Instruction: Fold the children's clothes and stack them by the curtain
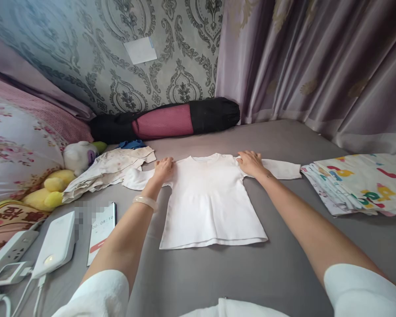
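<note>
A small white long-sleeved shirt (pixel 207 202) lies face up and spread flat on the grey sheet, its neckline away from me and its sleeves stretched out to both sides. My left hand (pixel 164 169) rests on the left shoulder, where the sleeve joins the body, fingers laid on the cloth. On the opposite shoulder lies my right hand (pixel 251 163), its fingers spread over the fabric. Slight creases run down the front of the shirt, and its hem faces me.
A stack of folded printed cloths (pixel 366 182) sits at the right. Pale patterned clothes (pixel 114 166) lie at the left, near plush toys (pixel 54 187). Closer are a phone (pixel 100 233), a white power bank (pixel 54 244) and a power strip (pixel 13 251). A black-and-pink bag (pixel 165 121) lies along the wall.
</note>
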{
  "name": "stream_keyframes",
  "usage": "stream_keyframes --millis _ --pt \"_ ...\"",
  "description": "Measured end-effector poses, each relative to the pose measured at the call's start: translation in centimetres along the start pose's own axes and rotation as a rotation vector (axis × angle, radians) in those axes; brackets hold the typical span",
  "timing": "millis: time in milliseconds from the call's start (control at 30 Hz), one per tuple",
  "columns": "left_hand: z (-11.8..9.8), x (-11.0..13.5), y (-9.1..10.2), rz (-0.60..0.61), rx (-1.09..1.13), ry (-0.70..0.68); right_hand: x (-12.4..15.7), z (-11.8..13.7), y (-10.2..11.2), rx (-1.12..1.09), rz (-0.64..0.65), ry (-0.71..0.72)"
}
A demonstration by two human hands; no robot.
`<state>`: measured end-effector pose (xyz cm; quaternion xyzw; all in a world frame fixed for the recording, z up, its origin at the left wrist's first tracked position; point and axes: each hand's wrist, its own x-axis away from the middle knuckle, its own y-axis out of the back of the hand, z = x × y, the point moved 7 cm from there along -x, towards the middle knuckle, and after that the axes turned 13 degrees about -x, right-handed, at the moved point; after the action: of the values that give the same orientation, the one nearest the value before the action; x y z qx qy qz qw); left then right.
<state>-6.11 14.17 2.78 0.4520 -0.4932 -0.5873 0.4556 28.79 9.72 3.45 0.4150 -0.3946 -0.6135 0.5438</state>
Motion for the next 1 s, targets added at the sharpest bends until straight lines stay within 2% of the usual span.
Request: stream_keyframes --millis 100,233,467,633,733,800,867,933,1000 --pt "-0.8 -0.5 -0.4 -0.003 0.006 0.017 -0.1 -0.2 -0.7 0.002 -0.014 -0.054" --pt "-0.8 -0.5 -1.0 -0.006 0.003 0.008 0.0 -0.8 -0.8 0.032 -0.06 -0.028" --pt "-1.0 0.7 -0.4 -0.205 -0.059 0.049 0.3 -1.0 -0.7 0.138 -0.203 0.026" --pt "-1.2 0.3 -0.8 -0.145 -0.073 0.047 0.0 -1.4 -1.2 0.119 -0.183 0.003" --pt "-1.2 0.5 -0.6 -0.106 -0.103 0.079 0.1 -1.6 -1.1 0.097 -0.114 -0.012" --pt "-1.1 1.3 0.3 -0.144 -0.11 0.108 0.8 -1.4 -0.6 0.09 -0.086 0.018" --pt "-0.7 2.8 1.4 -0.211 -0.098 0.135 2.1 -0.8 0.5 0.083 -0.129 0.074" --pt "0.1 4.8 2.3 -0.256 -0.066 0.178 4.0 -0.3 1.9 0.059 -0.2 0.102" --pt "0.9 7.1 2.5 -0.252 -0.01 0.22 6.2 -0.1 2.5 0.01 -0.193 0.068"
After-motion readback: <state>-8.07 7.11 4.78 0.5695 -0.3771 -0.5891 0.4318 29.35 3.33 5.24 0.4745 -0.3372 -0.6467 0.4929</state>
